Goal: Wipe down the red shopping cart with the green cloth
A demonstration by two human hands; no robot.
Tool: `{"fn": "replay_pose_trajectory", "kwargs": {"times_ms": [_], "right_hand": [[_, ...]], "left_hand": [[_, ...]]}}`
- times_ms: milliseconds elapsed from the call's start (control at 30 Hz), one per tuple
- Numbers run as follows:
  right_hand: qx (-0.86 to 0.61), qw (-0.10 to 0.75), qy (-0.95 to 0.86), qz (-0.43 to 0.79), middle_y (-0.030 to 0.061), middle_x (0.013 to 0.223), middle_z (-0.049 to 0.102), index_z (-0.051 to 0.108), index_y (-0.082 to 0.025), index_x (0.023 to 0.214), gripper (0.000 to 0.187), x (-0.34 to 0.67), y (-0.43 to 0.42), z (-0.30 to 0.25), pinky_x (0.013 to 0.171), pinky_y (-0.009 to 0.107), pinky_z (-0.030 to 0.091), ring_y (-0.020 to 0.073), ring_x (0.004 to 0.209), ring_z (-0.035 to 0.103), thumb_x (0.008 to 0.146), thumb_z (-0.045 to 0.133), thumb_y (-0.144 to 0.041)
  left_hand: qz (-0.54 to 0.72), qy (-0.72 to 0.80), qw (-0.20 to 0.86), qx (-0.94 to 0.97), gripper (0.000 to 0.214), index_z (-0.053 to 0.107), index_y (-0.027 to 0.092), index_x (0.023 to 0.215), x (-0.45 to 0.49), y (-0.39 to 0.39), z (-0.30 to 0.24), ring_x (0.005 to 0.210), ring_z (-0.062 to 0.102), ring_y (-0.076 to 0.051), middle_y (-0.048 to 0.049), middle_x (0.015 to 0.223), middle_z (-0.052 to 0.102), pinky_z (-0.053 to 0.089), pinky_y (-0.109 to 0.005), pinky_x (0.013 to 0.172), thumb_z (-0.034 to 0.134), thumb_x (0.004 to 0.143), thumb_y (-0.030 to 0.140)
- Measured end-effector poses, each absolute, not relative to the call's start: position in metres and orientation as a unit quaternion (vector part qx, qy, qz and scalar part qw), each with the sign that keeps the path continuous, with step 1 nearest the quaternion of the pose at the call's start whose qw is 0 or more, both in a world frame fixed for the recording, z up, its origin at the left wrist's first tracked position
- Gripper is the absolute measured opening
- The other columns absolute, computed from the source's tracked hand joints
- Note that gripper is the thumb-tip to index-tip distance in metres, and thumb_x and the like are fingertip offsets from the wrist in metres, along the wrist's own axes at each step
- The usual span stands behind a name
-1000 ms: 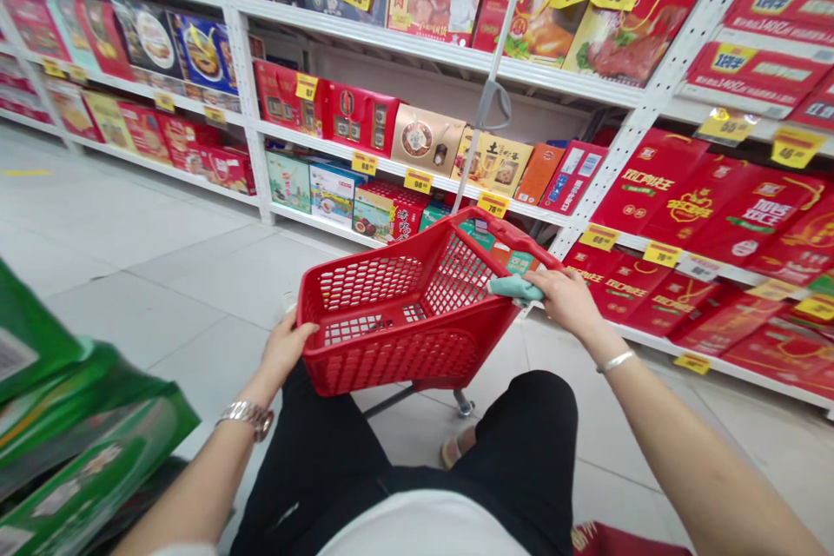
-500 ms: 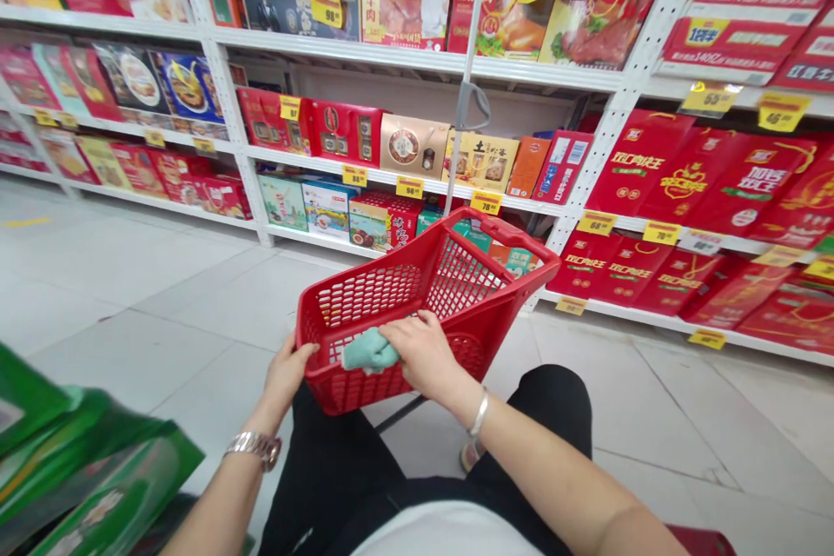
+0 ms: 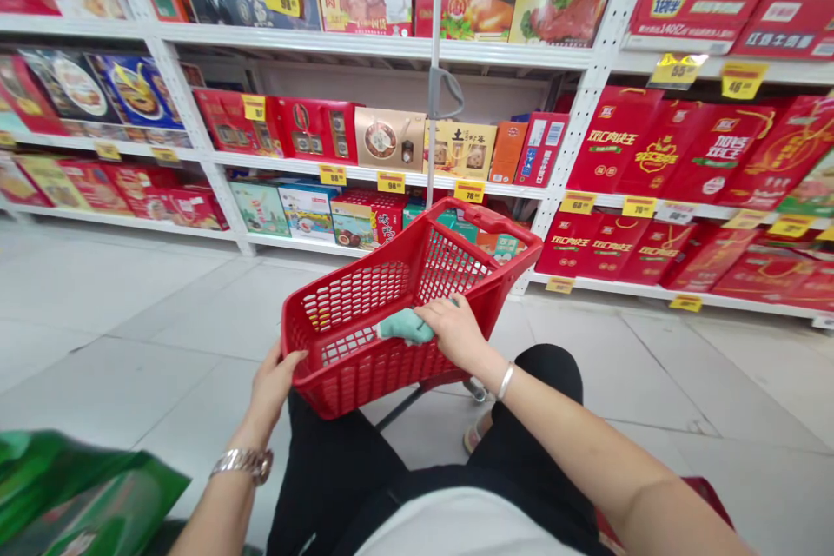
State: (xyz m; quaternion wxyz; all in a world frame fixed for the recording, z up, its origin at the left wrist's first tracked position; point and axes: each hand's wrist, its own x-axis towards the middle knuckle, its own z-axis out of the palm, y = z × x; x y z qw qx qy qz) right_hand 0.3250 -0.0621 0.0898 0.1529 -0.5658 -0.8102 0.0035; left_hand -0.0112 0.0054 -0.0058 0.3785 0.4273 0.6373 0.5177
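Note:
In front of my knees stands a red plastic shopping cart [image 3: 365, 382], its slotted basket tilted toward me. My left hand [image 3: 274, 382] grips the basket's left front corner, thumb over the rim. Along the near rim, my right hand [image 3: 456, 332] is closed on a mint-green cloth [image 3: 407, 326], which is bunched over the edge and touches the plastic. No goods show inside the basket.
White shelves [image 3: 391, 52] full of boxed foods with yellow price tags run behind the cart. A grey pole [image 3: 435, 26] rises beyond it. Green packages [image 3: 84, 486] lie at the lower left. Pale tiles [image 3: 162, 339] cover the floor.
My right hand has slid the cloth rightward and away from me along the near rim. My left hand stays on the corner. The view has shifted slightly to the right.

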Motion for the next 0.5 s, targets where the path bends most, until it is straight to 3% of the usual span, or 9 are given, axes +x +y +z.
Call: {"fn": "replay_pose_trajectory", "kwargs": {"times_ms": [267,500], "right_hand": [[-0.599,0.169,-0.779,-0.070,0.0079,0.135,0.074,0.072,-0.028,0.129,0.050,0.394,-0.052,0.103,0.125,0.051,0.022,0.0242,0.129,0.062,0.094,0.050,0.000],[-0.586,0.149,-0.790,-0.103,0.0060,0.124,0.079,0.074,-0.028,0.123,0.052,0.426,-0.038,0.118,0.125,0.053,0.020,0.0247,0.122,0.066,0.087,0.051,0.002]], "left_hand": [[0.509,0.630,0.380,0.447,0.047,0.077,0.023,0.106,-0.016,0.013,-0.001,0.096,0.074,-0.027,-0.0044,0.103,0.082,0.059,-0.037,0.092,0.072,0.062,0.039],[0.485,0.616,0.401,0.474,0.041,0.075,0.021,0.097,-0.020,0.030,0.013,0.086,0.074,-0.024,-0.0030,0.092,0.082,0.060,-0.034,0.084,0.071,0.058,0.032]]}}
